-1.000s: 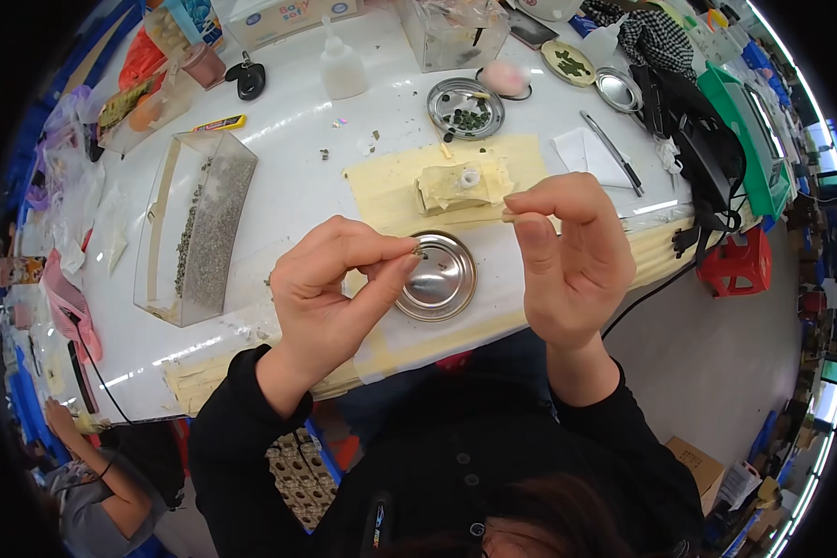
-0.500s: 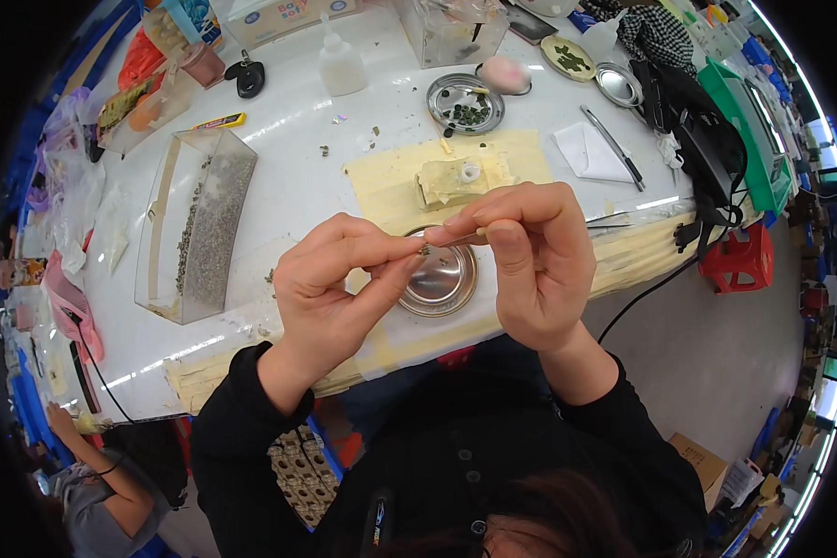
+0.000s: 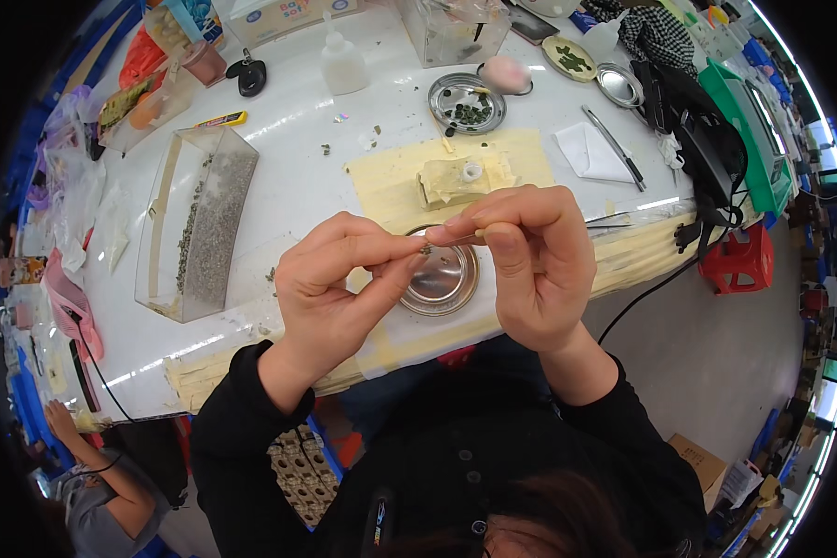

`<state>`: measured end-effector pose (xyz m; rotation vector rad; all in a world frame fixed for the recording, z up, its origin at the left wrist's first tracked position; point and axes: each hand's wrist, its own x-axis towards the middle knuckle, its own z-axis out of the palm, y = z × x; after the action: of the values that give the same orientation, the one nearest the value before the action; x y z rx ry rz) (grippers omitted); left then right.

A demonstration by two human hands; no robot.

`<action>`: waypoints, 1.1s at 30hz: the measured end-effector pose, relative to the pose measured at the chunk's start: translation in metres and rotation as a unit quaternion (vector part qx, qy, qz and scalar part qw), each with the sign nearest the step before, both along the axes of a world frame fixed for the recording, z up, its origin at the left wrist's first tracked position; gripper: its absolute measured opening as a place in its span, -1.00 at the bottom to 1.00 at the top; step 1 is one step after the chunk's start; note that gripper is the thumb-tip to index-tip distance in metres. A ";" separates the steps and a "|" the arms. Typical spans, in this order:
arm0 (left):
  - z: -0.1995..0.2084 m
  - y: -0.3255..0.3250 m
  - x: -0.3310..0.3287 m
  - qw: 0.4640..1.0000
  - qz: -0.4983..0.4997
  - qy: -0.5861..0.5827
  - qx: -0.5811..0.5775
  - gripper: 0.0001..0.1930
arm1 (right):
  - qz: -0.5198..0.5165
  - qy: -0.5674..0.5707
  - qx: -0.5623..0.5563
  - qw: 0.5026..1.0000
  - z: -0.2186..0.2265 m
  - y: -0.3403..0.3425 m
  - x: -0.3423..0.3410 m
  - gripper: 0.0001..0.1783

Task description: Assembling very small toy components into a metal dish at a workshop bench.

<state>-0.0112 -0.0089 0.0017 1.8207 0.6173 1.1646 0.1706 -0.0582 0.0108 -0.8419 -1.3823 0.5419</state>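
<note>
My left hand [image 3: 335, 279] is closed in a pinch on a tiny dark greenish piece [image 3: 425, 250] at its thumb and fingertip. From the right, my right hand [image 3: 541, 270] grips a thin needle-like tool [image 3: 458, 241], whose tip meets the left fingertips. Both hands hover over a round shiny metal dish [image 3: 442, 296], which they partly cover. Just beyond them a block wrapped in yellow tape [image 3: 442, 186] carries a small white ring-shaped cup [image 3: 471, 172]. It stands on a yellow taped sheet [image 3: 381, 177].
Left of my hands lies a clear bin [image 3: 216, 219] of small grey-green bits. Farther back are a metal dish of dark green pieces [image 3: 470, 113], a pink puff [image 3: 506, 76] and a squeeze bottle [image 3: 343, 67]. A pen [image 3: 614, 149] rests on white paper at right. Another person's arm [image 3: 102, 474] shows lower left.
</note>
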 end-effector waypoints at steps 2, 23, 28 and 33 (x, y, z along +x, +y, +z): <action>0.000 0.000 0.000 1.000 -0.001 -0.002 0.000 -0.78 | -0.005 -0.004 0.000 1.000 0.000 0.000 0.000 -0.90; 0.004 -0.001 0.000 1.000 -0.005 0.001 0.002 -0.80 | -0.239 -0.139 0.039 0.960 -0.006 0.020 0.030 -0.95; 0.002 -0.001 0.000 1.000 0.000 0.002 0.002 -0.80 | -0.274 -0.302 0.048 0.912 -0.007 0.030 0.032 -0.92; 0.003 -0.001 -0.001 1.000 -0.002 -0.002 0.002 -0.80 | -0.262 -0.338 0.037 0.903 -0.009 0.031 0.031 -0.89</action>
<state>-0.0122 -0.0097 0.0045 1.8207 0.6095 1.1680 0.2019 -0.0276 0.0017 -1.3569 -1.6833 -0.2552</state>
